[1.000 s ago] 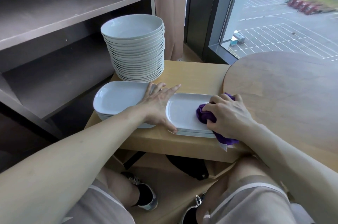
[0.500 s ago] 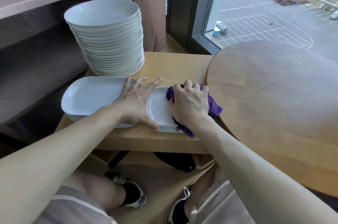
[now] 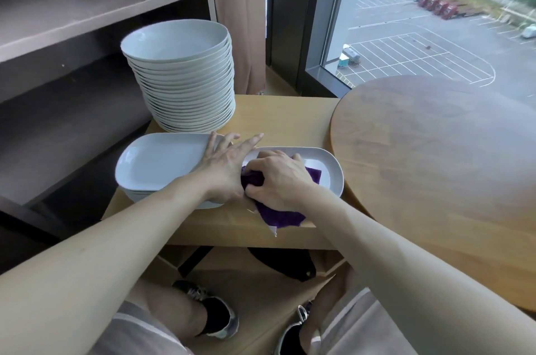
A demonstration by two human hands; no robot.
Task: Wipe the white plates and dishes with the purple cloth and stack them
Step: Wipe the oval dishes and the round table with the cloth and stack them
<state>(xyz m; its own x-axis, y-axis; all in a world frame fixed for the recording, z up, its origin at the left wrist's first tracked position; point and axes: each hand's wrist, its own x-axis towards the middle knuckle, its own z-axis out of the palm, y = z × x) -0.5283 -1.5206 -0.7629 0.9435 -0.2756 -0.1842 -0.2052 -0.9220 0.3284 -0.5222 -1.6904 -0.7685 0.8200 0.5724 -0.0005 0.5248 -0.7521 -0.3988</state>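
right hand (image 3: 278, 177): fingers curled round bunched, soft purple cloth (image 3: 280, 217), pressing it into white oblong ceramic dish (image 3: 333, 172), front-right of tall stack of round white bowls (image 3: 185, 85) | left hand (image 3: 224, 166): flat, fingers straight, holding nothing, bracing the dish's left end | dish likely stiff, glaze-slick, chippable: lift by opposite rims

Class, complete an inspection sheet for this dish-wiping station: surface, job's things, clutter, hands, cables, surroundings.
Surface: wooden side table, round table beside it.
Job's things: purple cloth on oblong dish; stack of oblong dishes to its left; tall stack of plates behind.
Clutter: dark object under the side table, unclear.
Hands: right hand grips cloth; left hand flat, on the dishes' adjoining rims.
Cables: nothing seen.
Surroundings: shelves, curtain, window.
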